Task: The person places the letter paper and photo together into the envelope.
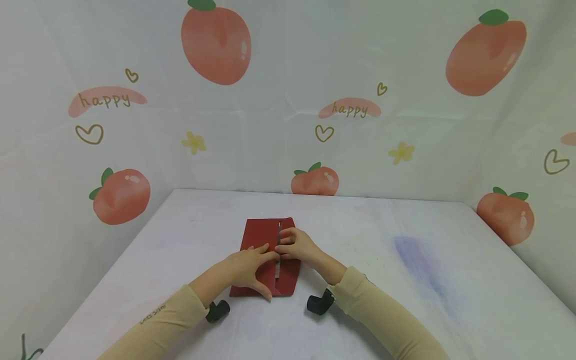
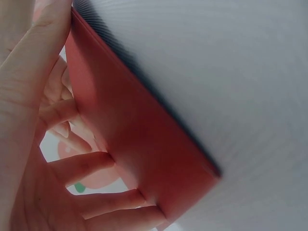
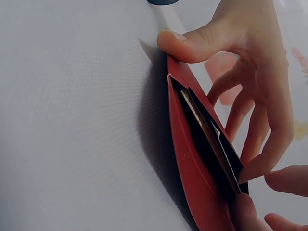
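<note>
A red envelope (image 1: pixel 262 232) lies on the white table with its slot facing right. In the right wrist view the slot gapes, and a thin pale-edged card or paper (image 3: pixel 204 126) shows inside; its kind is hard to tell. My left hand (image 1: pixel 246 266) rests on the envelope with fingers spread. In the right wrist view its thumb lies at the near corner and its fingertips press the upper face. My right hand (image 1: pixel 302 248) is at the slot. One fingertip (image 3: pixel 244 208) touches the slot's edge, while the other visible fingers stand apart from it.
Black wrist-worn devices (image 1: pixel 218 311) show beside both forearms, the other device (image 1: pixel 320 303) near the right sleeve. A purple smudge (image 1: pixel 423 270) marks the table (image 1: pixel 360 225) on the right. Behind hangs a white cloth (image 1: pixel 279 100) printed with peaches.
</note>
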A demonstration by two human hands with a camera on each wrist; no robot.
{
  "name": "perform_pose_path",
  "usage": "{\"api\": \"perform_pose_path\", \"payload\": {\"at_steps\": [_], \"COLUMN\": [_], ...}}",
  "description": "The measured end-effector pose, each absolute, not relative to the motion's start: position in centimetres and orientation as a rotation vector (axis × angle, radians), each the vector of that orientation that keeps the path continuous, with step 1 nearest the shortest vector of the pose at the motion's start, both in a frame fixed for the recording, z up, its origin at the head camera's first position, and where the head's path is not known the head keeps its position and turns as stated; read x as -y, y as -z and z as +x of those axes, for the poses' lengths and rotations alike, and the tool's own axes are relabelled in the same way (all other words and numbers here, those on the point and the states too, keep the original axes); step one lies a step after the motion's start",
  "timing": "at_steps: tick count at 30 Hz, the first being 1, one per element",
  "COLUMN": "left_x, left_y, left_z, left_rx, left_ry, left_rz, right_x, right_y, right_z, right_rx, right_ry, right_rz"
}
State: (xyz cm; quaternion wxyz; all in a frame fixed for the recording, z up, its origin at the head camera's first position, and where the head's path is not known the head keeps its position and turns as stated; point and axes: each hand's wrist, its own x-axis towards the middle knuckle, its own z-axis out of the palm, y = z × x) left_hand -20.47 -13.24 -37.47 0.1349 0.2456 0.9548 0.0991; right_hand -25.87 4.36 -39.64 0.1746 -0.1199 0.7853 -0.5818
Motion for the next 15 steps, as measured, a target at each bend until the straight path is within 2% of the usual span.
{"api": "perform_pose_path", "payload": {"at_steps": [15], "left_x": [13.28], "left_y": [37.54], "left_z": [-20.51], "left_rx": [-2.766], "left_ry": [-0.302], "left_rz": [0.720], "right_x": [-4.48], "right_y": [39.62], "right_z": [-26.13], "right_rx": [-2.170], "right_ry": [1.653], "right_rz": [-0.360]}}
